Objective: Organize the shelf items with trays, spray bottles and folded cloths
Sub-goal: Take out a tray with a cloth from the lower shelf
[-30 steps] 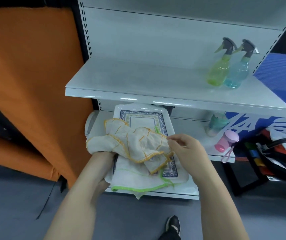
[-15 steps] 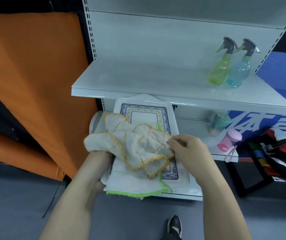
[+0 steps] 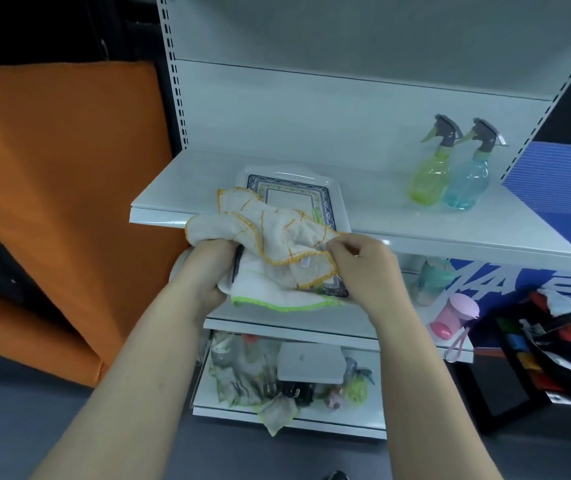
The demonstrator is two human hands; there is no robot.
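A white tray (image 3: 292, 195) with a blue patterned border is held tilted, its far end over the upper shelf (image 3: 363, 216). On it lie a crumpled orange-edged cloth (image 3: 277, 233) and, beneath that, a green-edged cloth (image 3: 273, 292). My left hand (image 3: 209, 271) grips the tray's left near edge together with the cloths. My right hand (image 3: 363, 268) pinches the orange-edged cloth at the tray's right side. A green spray bottle (image 3: 431, 174) and a blue spray bottle (image 3: 467, 178) stand side by side at the right of the upper shelf.
A teal cup (image 3: 433, 275) and a tipped pink cup (image 3: 453, 313) sit on the middle shelf. The bottom shelf holds another white tray (image 3: 308, 362), cloths and small bottles in a heap. An orange panel (image 3: 62, 188) stands left; a dark bag (image 3: 554, 341) sits right.
Both hands have lifted the tray with the cloths from the middle shelf up to the upper shelf. The bottom shelf has come into view.
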